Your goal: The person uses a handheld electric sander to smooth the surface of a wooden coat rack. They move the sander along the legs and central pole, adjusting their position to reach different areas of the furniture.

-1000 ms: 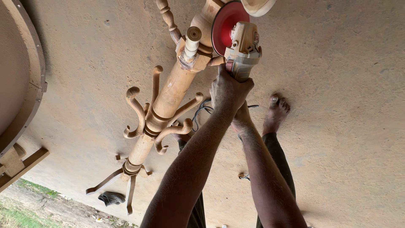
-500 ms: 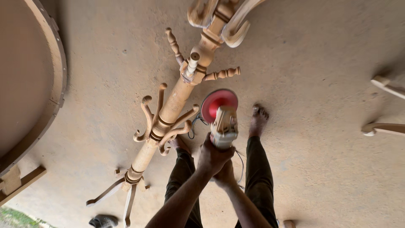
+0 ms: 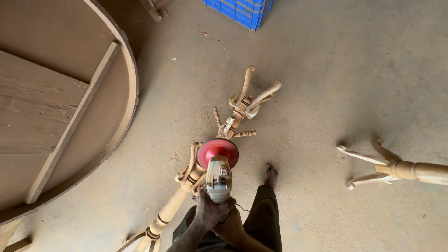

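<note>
Seen from above: both hands clasped tight around the rear body of a pale angle grinder [image 3: 218,179], left hand [image 3: 209,210] and right hand [image 3: 229,225] overlapping with fingers fully wrapped on it, its red sanding disc [image 3: 217,152] poised over the turned shaft of an unfinished wooden coat stand [image 3: 205,165] lying slanted across the concrete floor [image 3: 326,84]. Apparently mid-sanding near the middle hooks, calling next for a steady grip and gentle contact along the curves. Small red-and-white label on the grinder's top; blue plastic crate [image 3: 239,11] at the top edge; round wooden tabletop [image 3: 56,107] on the left; second stand [image 3: 396,168] on the right.
</note>
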Available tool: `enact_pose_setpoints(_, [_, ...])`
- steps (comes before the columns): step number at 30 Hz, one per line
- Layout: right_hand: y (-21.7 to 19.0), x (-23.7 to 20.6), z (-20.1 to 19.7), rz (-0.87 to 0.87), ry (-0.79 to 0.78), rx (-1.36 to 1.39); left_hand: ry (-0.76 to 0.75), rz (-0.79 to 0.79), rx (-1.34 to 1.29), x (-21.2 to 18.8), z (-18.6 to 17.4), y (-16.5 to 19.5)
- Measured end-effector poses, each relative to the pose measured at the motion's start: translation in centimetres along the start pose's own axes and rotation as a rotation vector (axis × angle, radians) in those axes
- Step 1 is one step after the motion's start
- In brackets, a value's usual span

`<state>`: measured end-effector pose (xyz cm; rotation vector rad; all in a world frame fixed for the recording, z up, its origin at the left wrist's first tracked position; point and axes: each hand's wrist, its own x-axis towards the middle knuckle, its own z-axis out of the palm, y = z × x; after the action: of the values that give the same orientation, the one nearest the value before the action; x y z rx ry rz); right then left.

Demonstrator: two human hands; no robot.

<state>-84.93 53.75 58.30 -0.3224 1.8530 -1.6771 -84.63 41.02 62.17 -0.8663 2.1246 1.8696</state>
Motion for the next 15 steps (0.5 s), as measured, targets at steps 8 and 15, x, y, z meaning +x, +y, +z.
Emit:
enact_pose_setpoints(8, [-9.3, -1.2, 3.7, -0.246, -0.111, -0.082, -0.123, 0.288, -0.193, -6.5, -7.4, 5.4])
enact_pose_setpoints(15, [-11.6, -1.6, 0.1, -0.275, -0.39, -0.128, -0.066, 0.198, -0.95, -10.4, -5.3, 4.8])
